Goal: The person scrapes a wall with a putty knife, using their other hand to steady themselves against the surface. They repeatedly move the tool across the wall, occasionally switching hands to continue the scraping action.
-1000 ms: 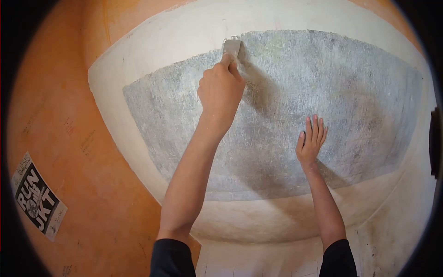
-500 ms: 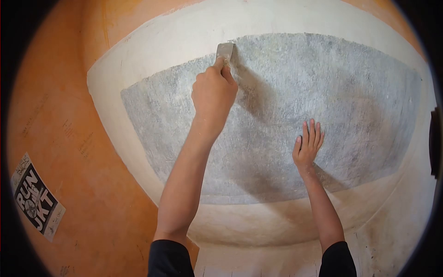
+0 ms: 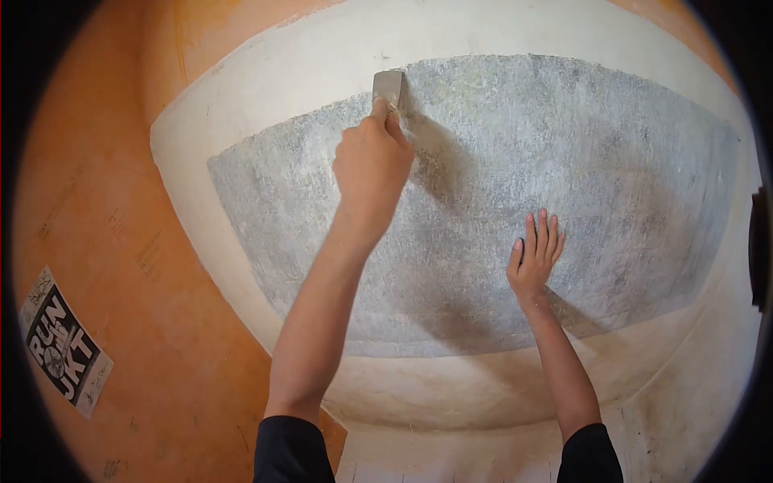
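Observation:
My left hand (image 3: 373, 163) is closed round the handle of a putty knife (image 3: 388, 86), at the upper edge of a rough grey patch (image 3: 475, 266) on the wall. The metal blade points up and lies at the border between the grey patch and the pale plaster (image 3: 266, 80). My hand covers most of the handle. Lower and to the right, my right hand (image 3: 535, 256) rests on the grey patch with its fingers stretched upward and nothing in it.
An orange wall (image 3: 121, 266) is on the left, with faint writing and a black and white sticker (image 3: 60, 342). A dark object (image 3: 758, 249) stands at the far right edge. Below the patch the pale surface curves to a ledge (image 3: 483, 419).
The putty knife's blade has shifted slightly left and up along the patch's upper edge. My right hand appears slightly further left in view, still against the patch.

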